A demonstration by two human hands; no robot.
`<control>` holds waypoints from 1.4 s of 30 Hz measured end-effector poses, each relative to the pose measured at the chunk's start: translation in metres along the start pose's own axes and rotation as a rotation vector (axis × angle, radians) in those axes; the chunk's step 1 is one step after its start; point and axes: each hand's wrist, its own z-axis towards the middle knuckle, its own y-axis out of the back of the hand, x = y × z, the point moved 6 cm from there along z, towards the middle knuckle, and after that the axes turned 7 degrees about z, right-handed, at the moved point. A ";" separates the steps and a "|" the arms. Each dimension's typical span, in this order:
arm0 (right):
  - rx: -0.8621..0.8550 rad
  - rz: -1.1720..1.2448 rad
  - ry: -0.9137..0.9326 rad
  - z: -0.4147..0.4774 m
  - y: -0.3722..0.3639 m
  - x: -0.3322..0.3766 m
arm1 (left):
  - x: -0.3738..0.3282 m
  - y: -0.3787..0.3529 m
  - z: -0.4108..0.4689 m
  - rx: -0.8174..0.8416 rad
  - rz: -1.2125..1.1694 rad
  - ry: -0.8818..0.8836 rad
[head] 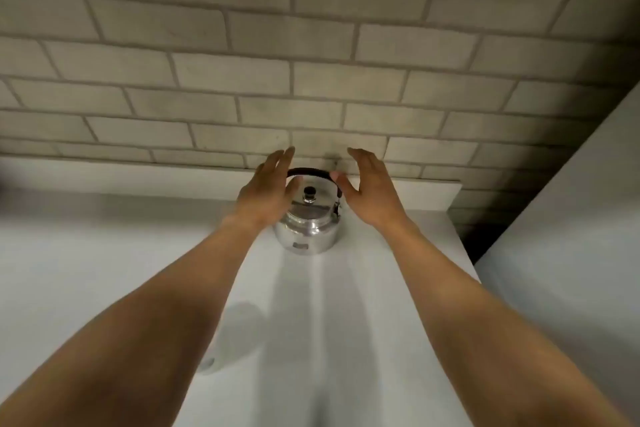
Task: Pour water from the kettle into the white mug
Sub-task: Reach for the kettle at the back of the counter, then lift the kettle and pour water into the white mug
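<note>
So, counts first: one shiny round metal kettle [306, 224] with a black arched handle [306, 172] and a small black lid knob [309, 191], one white mug [239, 336], two bare hands. Kettle stands upright on the white countertop [363, 288], close to the grey brick-pattern wall [311, 62]. Left hand [268, 189] is spread, fingers loose and apart, gripping nothing; it covers the kettle's left shoulder and its fingertips reach up by the left end of the handle. Right hand [369, 185] is likewise spread and empty, just right of the handle, thumb tip near the handle's right end; contact not clear. Kettle sits between the two palms. Mug is blurred and nearer the person, partly behind the left forearm, well apart from the kettle.
</note>
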 end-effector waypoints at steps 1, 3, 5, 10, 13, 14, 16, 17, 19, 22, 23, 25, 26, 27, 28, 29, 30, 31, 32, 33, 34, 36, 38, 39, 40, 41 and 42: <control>0.011 0.014 0.020 0.007 -0.005 -0.001 | 0.003 -0.004 0.003 0.016 0.018 0.008; 0.059 0.006 0.035 0.018 -0.015 -0.003 | 0.010 -0.011 0.011 0.047 0.051 0.021; 0.130 0.005 0.049 0.027 -0.030 -0.004 | 0.017 -0.019 0.018 0.092 0.064 0.017; 0.279 0.015 0.141 0.040 -0.065 -0.001 | 0.023 -0.027 0.029 0.096 0.108 -0.053; 0.257 0.031 0.128 0.047 -0.070 -0.005 | 0.023 -0.025 0.029 0.069 0.122 -0.096; 0.262 0.038 0.116 0.047 -0.070 -0.006 | 0.022 -0.023 0.027 0.082 0.126 -0.106; 0.263 0.052 0.098 0.043 -0.067 -0.006 | 0.020 -0.018 0.023 0.116 0.118 -0.115; 0.252 0.060 0.087 0.039 -0.064 -0.004 | 0.018 -0.015 0.020 0.127 0.109 -0.120; 0.211 0.081 0.070 0.028 -0.054 0.004 | 0.011 -0.004 0.013 0.133 0.080 -0.145; 0.133 0.104 0.045 0.008 -0.033 0.026 | -0.002 0.018 -0.003 0.094 0.080 -0.218; 0.106 0.104 0.038 0.000 -0.026 0.036 | -0.007 0.027 -0.012 0.070 0.080 -0.239; 0.054 0.098 0.034 -0.013 -0.013 0.053 | -0.017 0.044 -0.026 0.022 0.072 -0.268; 0.020 0.086 0.042 -0.022 -0.007 0.062 | -0.021 0.052 -0.036 0.002 0.069 -0.290; -0.014 0.073 0.054 -0.030 -0.002 0.071 | -0.025 0.060 -0.045 -0.020 0.066 -0.315; -0.044 0.063 0.066 -0.040 0.003 0.079 | -0.029 0.067 -0.055 -0.031 0.063 -0.337; -0.069 0.053 0.072 -0.050 0.008 0.086 | -0.033 0.072 -0.063 -0.037 0.054 -0.355; -0.088 0.048 0.070 -0.059 0.012 0.092 | -0.036 0.077 -0.071 -0.038 0.041 -0.368; -0.104 0.043 0.065 -0.068 0.016 0.097 | -0.038 0.079 -0.079 -0.030 0.025 -0.372; -0.114 0.036 0.063 -0.077 0.019 0.102 | -0.040 0.081 -0.087 -0.016 0.011 -0.367; -0.119 0.031 0.065 -0.086 0.022 0.106 | -0.041 0.082 -0.095 -0.005 -0.003 -0.359; -0.121 0.031 0.069 -0.094 0.024 0.110 | -0.043 0.083 -0.103 -0.001 -0.020 -0.352; -0.120 0.027 0.075 -0.109 0.027 0.113 | -0.045 0.084 -0.123 -0.018 -0.085 -0.329; -0.114 0.031 0.069 -0.123 0.029 0.113 | -0.045 0.085 -0.148 -0.072 -0.155 -0.300; -0.104 0.041 0.064 -0.129 0.030 0.112 | -0.045 0.085 -0.163 -0.128 -0.150 -0.293; -0.091 0.049 0.066 -0.134 0.031 0.111 | -0.047 0.085 -0.180 -0.193 -0.112 -0.297; -0.081 0.051 0.076 -0.139 0.032 0.112 | -0.048 0.083 -0.199 -0.248 -0.071 -0.309; -0.069 0.045 0.091 -0.144 0.033 0.113 | -0.051 0.079 -0.217 -0.284 -0.045 -0.326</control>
